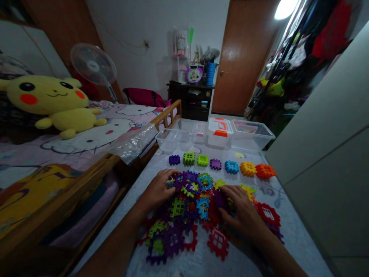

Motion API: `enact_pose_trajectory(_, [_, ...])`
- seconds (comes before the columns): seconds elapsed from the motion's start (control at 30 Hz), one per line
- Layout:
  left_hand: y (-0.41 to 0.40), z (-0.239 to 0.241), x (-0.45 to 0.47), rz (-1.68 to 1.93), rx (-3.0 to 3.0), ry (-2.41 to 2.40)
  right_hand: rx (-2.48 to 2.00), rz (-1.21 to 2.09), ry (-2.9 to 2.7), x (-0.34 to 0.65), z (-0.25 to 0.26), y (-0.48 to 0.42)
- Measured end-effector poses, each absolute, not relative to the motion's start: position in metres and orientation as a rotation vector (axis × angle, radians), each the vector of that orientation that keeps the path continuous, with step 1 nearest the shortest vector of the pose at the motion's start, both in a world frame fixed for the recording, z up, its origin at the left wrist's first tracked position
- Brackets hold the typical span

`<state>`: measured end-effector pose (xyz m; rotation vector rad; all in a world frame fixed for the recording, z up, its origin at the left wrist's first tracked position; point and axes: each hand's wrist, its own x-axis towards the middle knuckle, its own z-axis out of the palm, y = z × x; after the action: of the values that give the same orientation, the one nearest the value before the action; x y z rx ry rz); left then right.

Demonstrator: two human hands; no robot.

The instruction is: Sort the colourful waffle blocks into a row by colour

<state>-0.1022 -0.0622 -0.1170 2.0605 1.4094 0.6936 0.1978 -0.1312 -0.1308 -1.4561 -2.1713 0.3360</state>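
Note:
A heap of flat plastic interlocking tiles (190,207) in purple, red, green and blue lies on a pale table (291,234). My left hand (158,189) rests on the heap's left side, fingers curled onto a purple tile at its top. On the heap's right side lies my right hand (241,211), its fingers curled around a dark purple tile (220,200). Beyond the heap, single tiles stand in a row sorted by colour, from a purple one (174,159) on the left to an orange-red one (265,171) on the right.
Clear plastic bins (252,135) and a white box with an orange handle (219,132) stand at the table's far edge. A bed with a wooden frame (165,115) and a yellow plush toy (54,102) runs along the left. A white cabinet (325,134) borders the right.

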Motion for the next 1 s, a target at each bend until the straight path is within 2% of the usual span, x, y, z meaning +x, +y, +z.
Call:
enact_pose_trajectory(0.3, [-0.069, -0.119, -0.084, 0.750, 2.065, 1.271, -1.469, 0.372, -2.201, 0.202, -0.133, -0.131])
enact_pose_trajectory(0.47, [-0.066, -0.125, -0.087, 0.784, 2.035, 1.200, -1.417, 0.345, -2.168, 0.197, -0.115, -0.123])
enact_pose_trajectory(0.7, [-0.049, -0.131, -0.112, 0.951, 1.884, 1.416, -1.290, 0.299, -2.289, 0.142, -0.087, -0.097])
enact_pose_trajectory(1.0, [-0.032, -0.155, -0.128, 0.975, 1.740, 1.466, -1.347, 0.310, -2.361, 0.117, -0.105, -0.088])
